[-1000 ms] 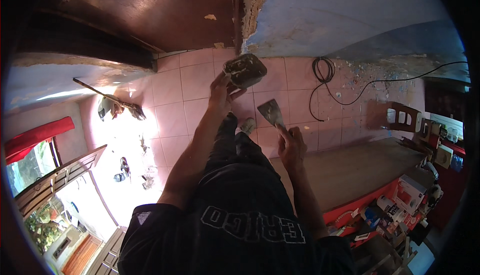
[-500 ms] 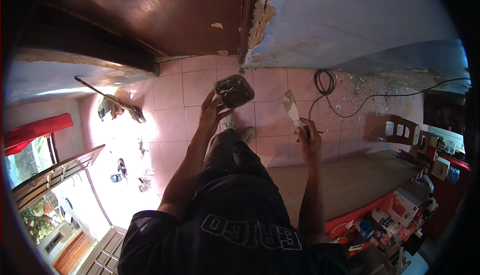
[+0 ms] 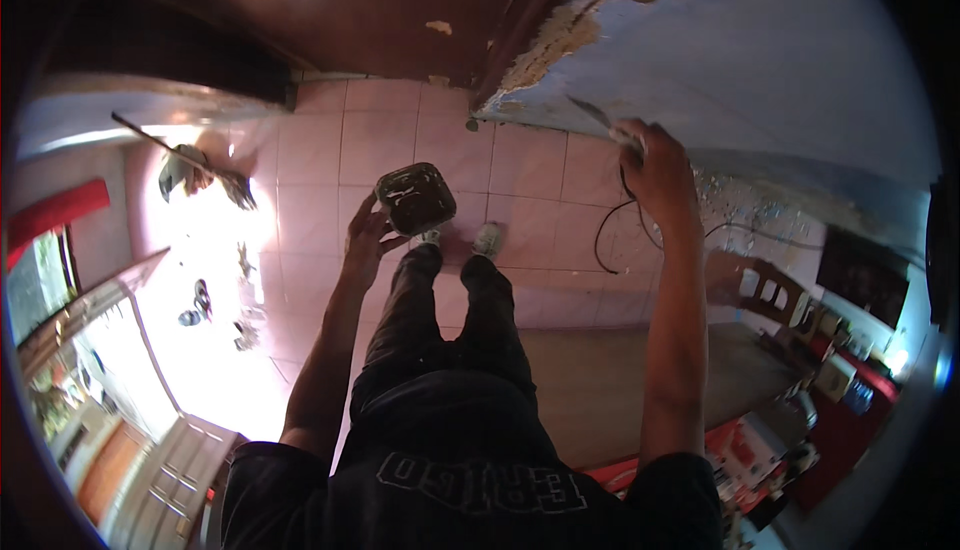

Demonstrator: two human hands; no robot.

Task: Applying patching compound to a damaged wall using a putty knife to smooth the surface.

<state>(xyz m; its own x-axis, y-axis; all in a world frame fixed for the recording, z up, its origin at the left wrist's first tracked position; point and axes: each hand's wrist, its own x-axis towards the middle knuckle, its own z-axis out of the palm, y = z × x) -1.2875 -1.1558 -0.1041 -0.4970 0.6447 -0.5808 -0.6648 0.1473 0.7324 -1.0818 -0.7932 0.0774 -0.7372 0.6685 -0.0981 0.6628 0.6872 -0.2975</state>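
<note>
My left hand (image 3: 368,238) grips the side of a dark square tub (image 3: 416,200) with rounded corners and pale smears inside, held above the tiled floor. Raised toward the blue wall (image 3: 760,50), my right hand (image 3: 656,168) is closed around the handle of a putty knife (image 3: 590,110). The blade, seen nearly edge-on, points up and left near the wall's lower part. Whether it touches the wall I cannot tell. Along the wall's edge by the brown door (image 3: 390,20), the plaster (image 3: 550,48) is broken and flaking.
Pink tiles (image 3: 380,135) cover the floor, with paint flakes (image 3: 735,190) scattered by the wall. A black cable (image 3: 600,240) lies there. A broom (image 3: 205,165) leans at the left near a bright doorway. To my right stand a brown bench-like surface (image 3: 610,380) and a chair (image 3: 765,285).
My right hand has lifted the putty knife up and right toward the wall, turning its blade edge-on. The tub in my left hand sits slightly lower and further left. The view has shifted.
</note>
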